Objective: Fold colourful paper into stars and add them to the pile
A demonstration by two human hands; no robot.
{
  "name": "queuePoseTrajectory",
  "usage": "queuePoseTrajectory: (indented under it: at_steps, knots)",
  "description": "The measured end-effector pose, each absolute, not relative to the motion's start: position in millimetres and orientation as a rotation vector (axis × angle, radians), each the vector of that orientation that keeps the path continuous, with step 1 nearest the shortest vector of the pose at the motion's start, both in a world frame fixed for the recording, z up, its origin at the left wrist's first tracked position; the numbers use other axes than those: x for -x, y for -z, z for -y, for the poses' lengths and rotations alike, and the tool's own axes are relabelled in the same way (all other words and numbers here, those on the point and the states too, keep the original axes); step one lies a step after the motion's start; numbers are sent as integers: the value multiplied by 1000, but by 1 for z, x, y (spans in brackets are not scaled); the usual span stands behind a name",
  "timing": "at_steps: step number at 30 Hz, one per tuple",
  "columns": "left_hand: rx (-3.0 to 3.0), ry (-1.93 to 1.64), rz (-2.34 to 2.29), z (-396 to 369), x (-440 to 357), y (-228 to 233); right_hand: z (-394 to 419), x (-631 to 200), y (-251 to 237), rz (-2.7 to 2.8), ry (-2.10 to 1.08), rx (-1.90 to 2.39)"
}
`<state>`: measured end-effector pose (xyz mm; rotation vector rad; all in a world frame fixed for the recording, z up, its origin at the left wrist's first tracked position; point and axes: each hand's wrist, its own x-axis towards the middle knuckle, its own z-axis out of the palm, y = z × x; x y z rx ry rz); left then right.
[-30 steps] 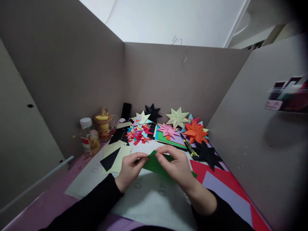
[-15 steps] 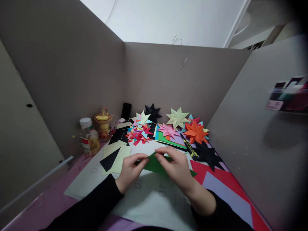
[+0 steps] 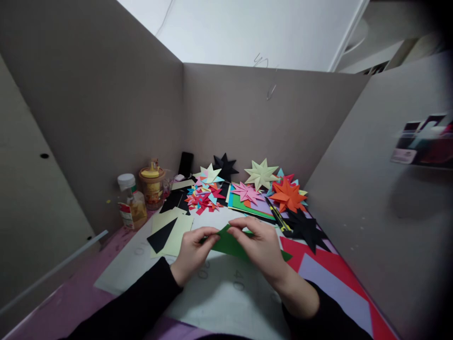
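Note:
A sheet of green paper [image 3: 228, 244] is held between both hands above a pale mat [image 3: 226, 297] with printed numbers. My left hand [image 3: 194, 250] pinches its left edge between thumb and fingers. My right hand [image 3: 260, 243] pinches the upper edge near a raised corner and hides part of the sheet. Beyond the right wrist the sheet's right tip sticks out. Left of the hands lie pale yellow sheets [image 3: 181, 231] with a black paper strip [image 3: 161, 239] on top.
Folded stars stand behind: pink [image 3: 246, 192], orange [image 3: 288, 194] and black [image 3: 307, 227]. A yellow-black cutter [image 3: 281, 219] lies beside them. Small paper scraps [image 3: 203, 199] are heaped back left, near a jar [image 3: 131, 205] and a cup [image 3: 152, 189]. Red paper [image 3: 293, 249] lies at right.
Hardly anything differs. Both hands keep their pinch on the green paper, and its right tip has shifted very slightly to the right.

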<state>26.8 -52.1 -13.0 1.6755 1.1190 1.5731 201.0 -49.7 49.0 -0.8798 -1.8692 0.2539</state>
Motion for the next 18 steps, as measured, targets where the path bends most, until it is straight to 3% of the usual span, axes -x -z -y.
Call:
queuePoseTrajectory:
  at_steps: [18]
  knots:
    - [-1697,-1527,-1070,57,-31,9,53,-193,-41,2032,-46,735]
